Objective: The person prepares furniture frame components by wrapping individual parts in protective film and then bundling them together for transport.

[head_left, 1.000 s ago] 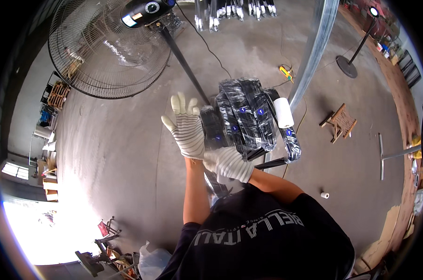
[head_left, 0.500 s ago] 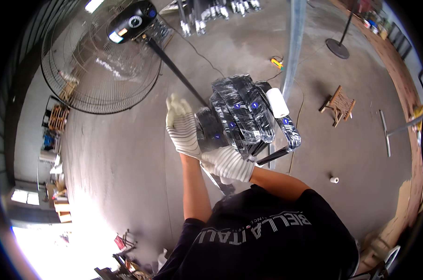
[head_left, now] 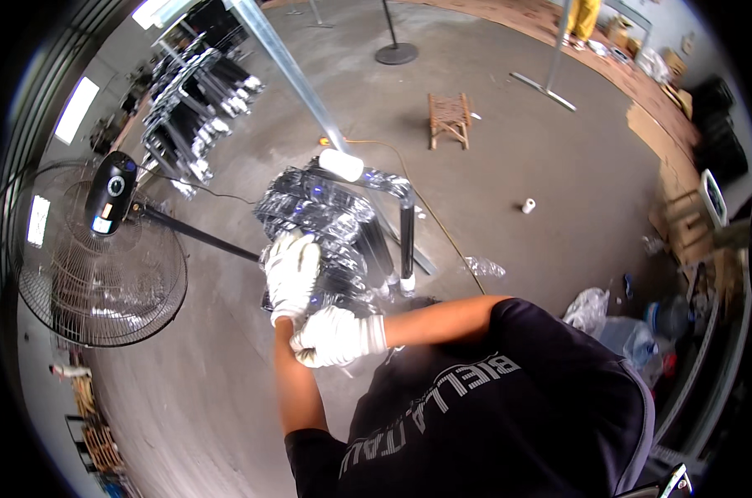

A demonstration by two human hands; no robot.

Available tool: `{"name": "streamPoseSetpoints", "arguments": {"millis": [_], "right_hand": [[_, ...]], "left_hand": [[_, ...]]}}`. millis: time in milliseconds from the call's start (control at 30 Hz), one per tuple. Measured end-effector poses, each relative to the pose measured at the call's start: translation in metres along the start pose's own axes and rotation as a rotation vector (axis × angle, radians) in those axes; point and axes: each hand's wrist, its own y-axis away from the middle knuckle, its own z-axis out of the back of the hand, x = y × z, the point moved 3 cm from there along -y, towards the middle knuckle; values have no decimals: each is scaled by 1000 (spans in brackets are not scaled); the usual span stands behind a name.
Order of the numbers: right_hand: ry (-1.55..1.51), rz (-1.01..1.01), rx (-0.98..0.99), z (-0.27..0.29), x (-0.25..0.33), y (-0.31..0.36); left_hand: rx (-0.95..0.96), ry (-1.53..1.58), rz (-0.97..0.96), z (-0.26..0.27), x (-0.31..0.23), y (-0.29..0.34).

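My left hand (head_left: 291, 274), in a white glove with striped knit, is over the near left side of a bundle of black plastic-wrapped frames (head_left: 326, 216). Its fingers point away from me, stretched out and slightly blurred; I see nothing held in them. Just below, my right hand (head_left: 334, 336), also gloved, is closed against my left wrist by the glove's cuff. What its fingers grip, if anything, is hidden. A white roll (head_left: 341, 164) lies on top of the bundle's far end. Black legs with pale wrapped ends stick out toward the right.
A large standing fan (head_left: 102, 257) is at the left, its pole (head_left: 197, 232) reaching toward the bundle. A metal post (head_left: 289, 70) rises behind. Farther off are a wooden stool (head_left: 449, 120), a small white roll (head_left: 529, 206), a cable (head_left: 442, 224) and more wrapped frames (head_left: 193, 108).
The view has swung right, so the fan and bundle appear farther left. My left hand has come down over the bundle from its left side; my right hand stays at my left wrist.
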Motion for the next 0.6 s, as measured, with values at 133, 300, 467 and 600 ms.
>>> {"name": "streamPoseSetpoints", "arguments": {"millis": [133, 300, 467, 600], "right_hand": [[62, 38, -202, -1, -4, 48], [-55, -365, -316, 38, 6, 109], [-558, -745, -786, 72, -5, 200], [-880, -696, -1212, 70, -30, 280]], "left_hand": [[-37, -460, -18, -13, -74, 5], [-17, 1394, 407, -91, -54, -3], [410, 1080, 328, -140, -88, 20], [585, 1069, 377, -156, -90, 43]]}}
